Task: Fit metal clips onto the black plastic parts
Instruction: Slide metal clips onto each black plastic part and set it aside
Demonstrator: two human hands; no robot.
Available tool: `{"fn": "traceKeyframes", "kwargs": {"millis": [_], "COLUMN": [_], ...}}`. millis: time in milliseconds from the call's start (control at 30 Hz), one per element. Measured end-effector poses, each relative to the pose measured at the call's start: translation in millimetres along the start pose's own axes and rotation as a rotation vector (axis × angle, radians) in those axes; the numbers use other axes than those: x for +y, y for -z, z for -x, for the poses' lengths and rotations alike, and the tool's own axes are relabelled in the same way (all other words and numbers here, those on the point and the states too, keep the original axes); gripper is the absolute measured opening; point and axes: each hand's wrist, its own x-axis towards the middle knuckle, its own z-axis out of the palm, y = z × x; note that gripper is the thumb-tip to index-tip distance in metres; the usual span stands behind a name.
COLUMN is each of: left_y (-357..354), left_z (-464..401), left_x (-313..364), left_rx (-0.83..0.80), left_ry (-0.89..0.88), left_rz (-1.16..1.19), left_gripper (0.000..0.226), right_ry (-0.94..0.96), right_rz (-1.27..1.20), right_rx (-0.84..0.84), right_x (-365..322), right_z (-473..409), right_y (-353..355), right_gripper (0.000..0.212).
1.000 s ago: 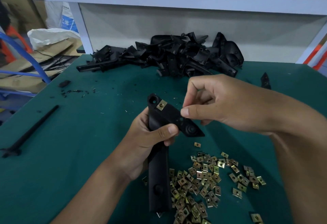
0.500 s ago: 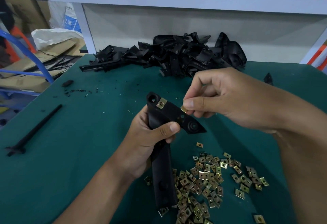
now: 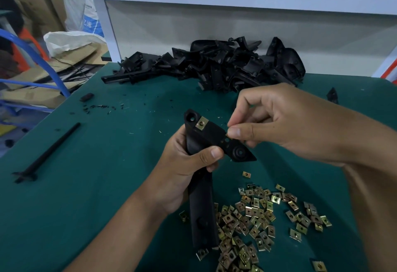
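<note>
Above the scattered heap of brass-coloured metal clips (image 3: 255, 222) on the green table (image 3: 96, 186), the left hand (image 3: 187, 168) is gripping a long black plastic part (image 3: 206, 160), fingers wrapped tight, while the right hand (image 3: 285, 121) is pinching a barely visible clip at its upper edge; open table is lying left of the heap.

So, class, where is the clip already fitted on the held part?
In the head view, the fitted clip sits near the top end of the black part held by the left hand, beside its round hole.
</note>
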Motion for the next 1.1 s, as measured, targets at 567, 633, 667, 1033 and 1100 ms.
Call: {"fn": "traceKeyframes", "kwargs": {"millis": [567,633,667,1033,1100], "left_y": [0,0,0,-4,-5], "left_z": [-1,-1,-1,0,1], "left_x": [5,5,5,5,5], "left_rx": [0.037,0.047,0.045,0.025,0.014], "left_ry": [-0.043,-0.059,-0.063,-0.147,-0.157], "left_rz": [-0.081,-0.054,-0.041,-0.13,-0.159], "left_gripper": [0.021,0.019,0.018,0.023,0.024], "right_ry": [0.02,0.016,0.013,0.086,0.076], "right_rz": [-0.081,-0.205,-0.225,-0.058,-0.189], "right_rx": [-0.008,0.029,0.085,-0.073,0.128], "right_x": [2,6,10,13,19], "right_z": [-3,-8,-10,-6,-8], "right_y": [-3,0,3,7,15], "right_gripper": [0.022,0.022,0.019,0.02,0.018]}}
